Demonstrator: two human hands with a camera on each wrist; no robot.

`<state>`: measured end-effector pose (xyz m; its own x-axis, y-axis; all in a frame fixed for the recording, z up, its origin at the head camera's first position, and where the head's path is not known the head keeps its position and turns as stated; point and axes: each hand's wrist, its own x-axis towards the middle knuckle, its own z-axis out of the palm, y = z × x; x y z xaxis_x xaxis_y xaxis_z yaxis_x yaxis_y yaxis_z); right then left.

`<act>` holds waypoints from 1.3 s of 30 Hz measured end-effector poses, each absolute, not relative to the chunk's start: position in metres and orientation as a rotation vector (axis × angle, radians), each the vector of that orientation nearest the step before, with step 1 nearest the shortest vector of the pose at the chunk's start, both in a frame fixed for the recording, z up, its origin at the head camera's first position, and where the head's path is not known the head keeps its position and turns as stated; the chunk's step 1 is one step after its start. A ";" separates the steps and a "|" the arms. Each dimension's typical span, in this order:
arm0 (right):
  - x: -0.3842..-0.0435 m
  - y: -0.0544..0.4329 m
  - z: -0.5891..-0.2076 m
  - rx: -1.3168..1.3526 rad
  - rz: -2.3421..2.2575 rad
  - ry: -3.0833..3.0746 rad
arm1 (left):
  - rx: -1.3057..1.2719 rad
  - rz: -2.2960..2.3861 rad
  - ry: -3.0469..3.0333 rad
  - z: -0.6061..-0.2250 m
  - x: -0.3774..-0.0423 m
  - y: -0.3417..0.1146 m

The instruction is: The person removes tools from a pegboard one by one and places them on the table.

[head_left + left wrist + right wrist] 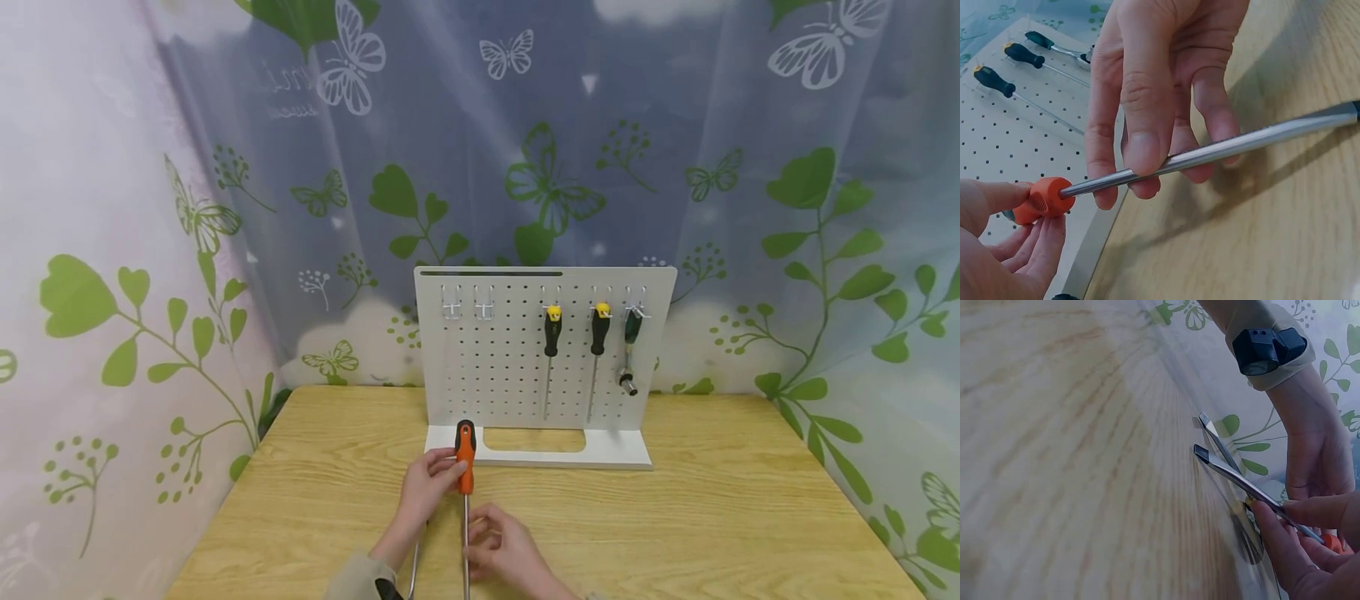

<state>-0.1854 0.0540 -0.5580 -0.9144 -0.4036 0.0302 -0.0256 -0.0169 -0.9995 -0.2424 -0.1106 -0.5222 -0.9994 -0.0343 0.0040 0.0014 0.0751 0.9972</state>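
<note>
Gripping one screwdriver (pixel 466 485) by its orange-and-black handle (pixel 1047 197): left hand (pixel 429 483). Pinching its slender silver metal shaft (pixel 1222 150): right hand (pixel 506 552). Screwdriver location: above pale wood-grain table (pixel 712 517), before upright white perforated pegboard (pixel 513 379).

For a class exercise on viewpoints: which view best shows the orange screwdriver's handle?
The head view: the handle appears almost whole, pinched by the left hand. The left wrist view shows mainly its shaft end; the right wrist view, only a sliver.
</note>
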 end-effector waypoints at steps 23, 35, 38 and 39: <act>-0.170 0.058 -0.557 -0.369 -1.882 1.933 | -0.084 -1.743 -2.554 -0.533 -0.226 -0.111; -0.172 0.061 -0.554 -0.423 -1.677 2.093 | -0.066 -1.626 -2.653 -0.536 -0.223 -0.111; -0.173 0.061 -0.553 -0.429 -1.656 2.094 | -0.072 -1.578 -2.670 -0.535 -0.222 -0.111; -0.173 0.061 -0.553 -0.429 -1.649 2.094 | -0.076 -1.554 -2.678 -0.534 -0.222 -0.111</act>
